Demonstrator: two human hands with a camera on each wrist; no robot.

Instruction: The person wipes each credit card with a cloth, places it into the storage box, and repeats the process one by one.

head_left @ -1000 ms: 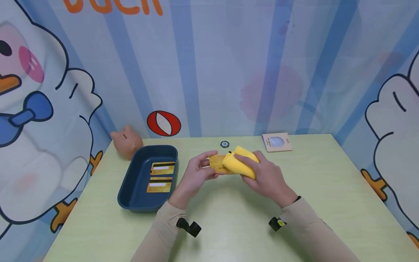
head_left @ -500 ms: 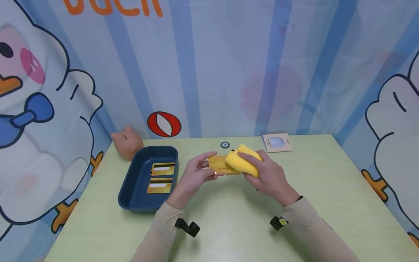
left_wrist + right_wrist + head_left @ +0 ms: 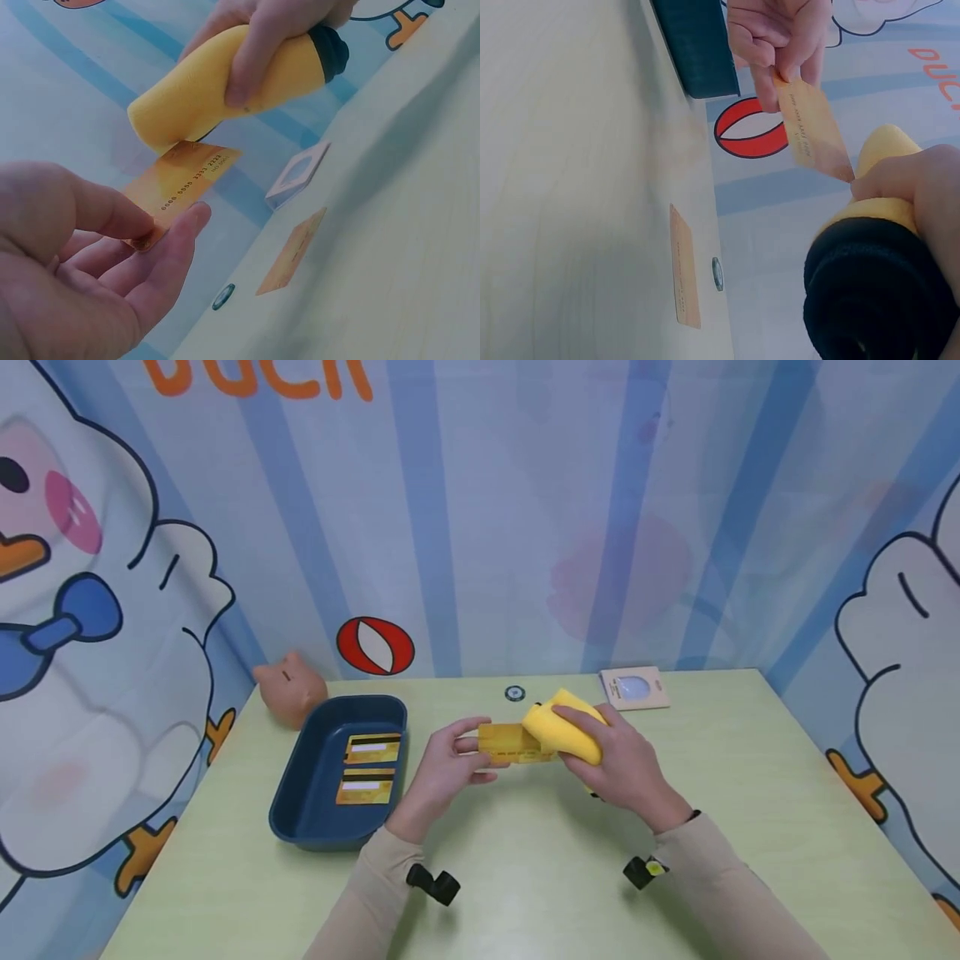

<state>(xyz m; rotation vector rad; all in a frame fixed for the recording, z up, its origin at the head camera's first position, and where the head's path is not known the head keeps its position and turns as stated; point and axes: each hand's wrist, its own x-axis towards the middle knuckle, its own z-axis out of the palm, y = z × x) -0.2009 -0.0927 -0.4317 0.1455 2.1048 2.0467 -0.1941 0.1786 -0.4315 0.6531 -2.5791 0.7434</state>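
Observation:
My left hand (image 3: 448, 762) pinches a gold bank card (image 3: 184, 184) by one end between thumb and fingers, raised over the table. Embossed numbers show on its face in the left wrist view. My right hand (image 3: 621, 758) grips a yellow, bent, tube-like thing (image 3: 191, 86) with a soft-looking surface and a ridged black end (image 3: 874, 289). Its yellow end overlaps the card's far edge in the head and left wrist views. Another gold card (image 3: 684, 270) lies flat on the table below, largely covered by the held card in the head view.
A dark blue tray (image 3: 296, 802) stands left of my hands, with two gold cards (image 3: 365, 786) inside, stripe side up. Behind it sits a pink piggy bank (image 3: 291, 689). A round chip (image 3: 515, 693) and a pale pink box (image 3: 633, 687) lie along the table's back edge.
The right hand has slid slightly to the right with the yellow thing, baring more of the held card. The left hand stays nearly in place.

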